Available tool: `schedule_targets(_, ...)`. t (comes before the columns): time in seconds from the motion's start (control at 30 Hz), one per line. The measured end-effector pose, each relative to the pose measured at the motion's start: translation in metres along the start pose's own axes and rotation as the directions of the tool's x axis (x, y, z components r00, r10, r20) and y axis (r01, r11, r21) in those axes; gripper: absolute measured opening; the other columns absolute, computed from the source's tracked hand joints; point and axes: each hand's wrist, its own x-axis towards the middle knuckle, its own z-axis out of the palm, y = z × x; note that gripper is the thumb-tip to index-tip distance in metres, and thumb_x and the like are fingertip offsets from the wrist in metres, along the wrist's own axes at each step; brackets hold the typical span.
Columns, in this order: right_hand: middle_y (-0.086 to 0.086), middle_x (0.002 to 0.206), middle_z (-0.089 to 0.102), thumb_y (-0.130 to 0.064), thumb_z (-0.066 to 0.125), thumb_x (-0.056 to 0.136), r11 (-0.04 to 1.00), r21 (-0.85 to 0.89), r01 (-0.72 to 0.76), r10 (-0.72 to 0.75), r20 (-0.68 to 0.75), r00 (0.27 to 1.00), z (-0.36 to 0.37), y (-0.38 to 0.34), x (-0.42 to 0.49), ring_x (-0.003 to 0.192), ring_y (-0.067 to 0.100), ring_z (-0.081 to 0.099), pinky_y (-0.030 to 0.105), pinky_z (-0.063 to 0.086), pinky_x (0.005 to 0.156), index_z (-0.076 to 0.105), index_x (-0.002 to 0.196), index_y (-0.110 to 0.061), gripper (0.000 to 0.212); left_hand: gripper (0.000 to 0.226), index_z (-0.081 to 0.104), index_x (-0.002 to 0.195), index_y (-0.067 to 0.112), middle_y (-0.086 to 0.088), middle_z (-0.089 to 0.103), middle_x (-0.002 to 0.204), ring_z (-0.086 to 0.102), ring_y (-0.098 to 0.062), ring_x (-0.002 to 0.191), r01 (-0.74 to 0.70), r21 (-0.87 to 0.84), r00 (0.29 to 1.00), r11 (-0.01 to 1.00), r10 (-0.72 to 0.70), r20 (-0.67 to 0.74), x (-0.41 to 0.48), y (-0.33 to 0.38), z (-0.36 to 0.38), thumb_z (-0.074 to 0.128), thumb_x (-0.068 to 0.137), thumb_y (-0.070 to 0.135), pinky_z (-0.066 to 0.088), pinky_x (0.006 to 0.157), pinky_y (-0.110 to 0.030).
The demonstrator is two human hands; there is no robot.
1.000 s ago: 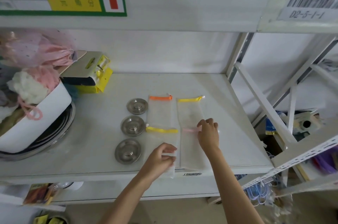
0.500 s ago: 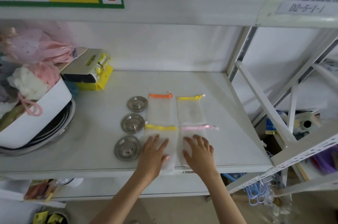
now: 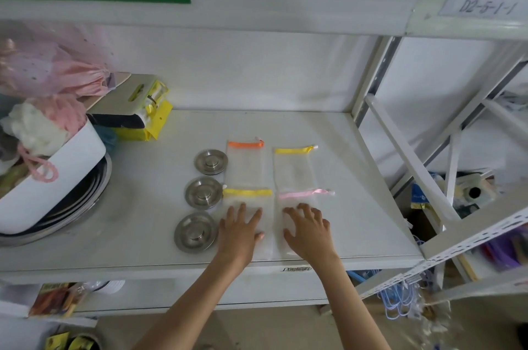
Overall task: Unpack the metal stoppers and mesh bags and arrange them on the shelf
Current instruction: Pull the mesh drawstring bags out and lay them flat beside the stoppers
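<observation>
Three round metal stoppers lie in a column on the white shelf (image 3: 357, 192): far stopper (image 3: 211, 161), middle stopper (image 3: 203, 192), near stopper (image 3: 196, 232). To their right several white mesh bags lie flat in two columns: an orange-banded bag (image 3: 245, 163), a yellow-banded bag (image 3: 293, 168) beside it, a nearer yellow-banded bag (image 3: 247, 201) and a pink-ribboned bag (image 3: 303, 199). My left hand (image 3: 239, 231) rests flat, fingers spread, on the nearer yellow-banded bag. My right hand (image 3: 308, 231) rests flat on the pink-ribboned bag.
A white tub (image 3: 57, 178) of pink and white soft goods sits on stacked metal pans at the shelf's left. Behind it lies a yellow-carded package (image 3: 140, 115). A slanted white shelf brace (image 3: 411, 163) stands at the right, with a perforated rail (image 3: 471, 241) below.
My right hand left the pink ribbon and my left hand let go of the bag's corner. Both hands then came down flat on the two near bags, where they stay.
</observation>
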Motion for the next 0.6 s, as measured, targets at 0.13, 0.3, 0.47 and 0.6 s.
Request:
schedule_targets(0.13,0.002,0.144,0.036,-0.037,0.050,0.092,1.000,-0.012,-0.001,0.001,0.003,1.000,0.001,-0.001,0.000,0.133,0.029,0.033,0.042,0.034,0.105,0.037,0.137,-0.031,0.047,0.058,0.011,0.151,0.032,-0.010,0.004,0.162,0.004,-0.036,0.147,0.000,0.012,1.000,1.000,0.000,0.009,0.000,0.001,0.001,0.033,0.098,0.043,0.019,0.117,-0.048)
schedule_targets(0.3,0.000,0.139,0.046,-0.034,0.051,0.092,1.000,0.002,0.025,-0.025,-0.022,0.999,-0.012,0.001,0.008,0.125,0.025,0.044,0.037,0.036,0.103,0.050,0.131,-0.029,0.039,0.057,0.021,0.148,0.029,-0.011,0.017,0.156,0.016,-0.035,0.143,0.016,0.022,0.999,1.000,-0.017,0.046,0.005,0.004,-0.012,0.040,0.096,0.042,0.026,0.111,-0.050)
schedule_targets(0.47,0.004,0.127,0.059,-0.025,0.053,0.093,0.996,0.093,0.019,-0.002,-0.174,0.985,-0.044,-0.002,0.039,0.116,0.028,0.054,0.036,0.043,0.095,0.059,0.122,-0.020,0.030,0.043,0.045,0.129,0.012,-0.016,0.040,0.135,0.032,-0.034,0.130,0.015,0.040,0.993,0.999,-0.010,-0.118,0.032,0.006,-0.044,0.044,0.095,0.037,0.039,0.099,-0.044)
schedule_targets(0.6,0.007,0.133,0.052,-0.021,0.053,0.093,0.993,0.115,-0.010,0.019,-0.078,0.997,-0.047,-0.007,0.075,0.121,0.030,0.048,0.040,0.041,0.099,0.053,0.130,-0.020,0.037,0.042,0.037,0.135,0.011,-0.014,0.038,0.140,0.035,-0.034,0.129,-0.002,0.037,0.988,0.999,0.007,-0.152,0.067,0.002,-0.056,0.042,0.097,0.028,0.040,0.096,-0.043)
